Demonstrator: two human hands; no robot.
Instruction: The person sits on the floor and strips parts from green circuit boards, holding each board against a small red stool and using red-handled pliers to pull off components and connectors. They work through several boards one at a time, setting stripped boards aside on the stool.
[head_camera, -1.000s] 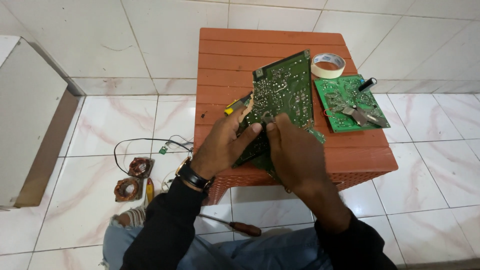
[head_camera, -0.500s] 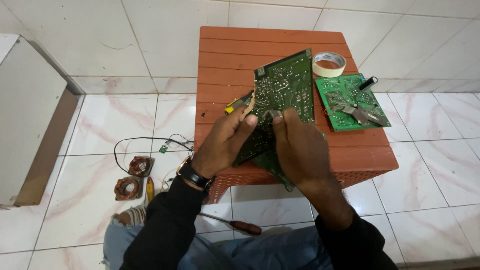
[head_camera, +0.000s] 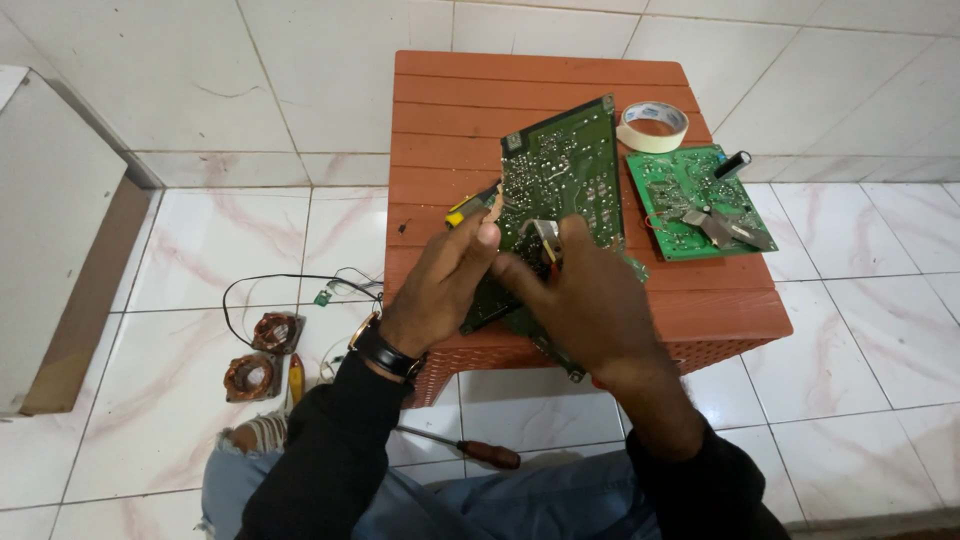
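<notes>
Holding the big green circuit board tilted up over the orange table, long axis running from the lap toward the far right corner. Left hand pinches its near-left edge, right hand covers the lower middle. Can't tell what the right fingers grip; the board's near end is hidden.
</notes>
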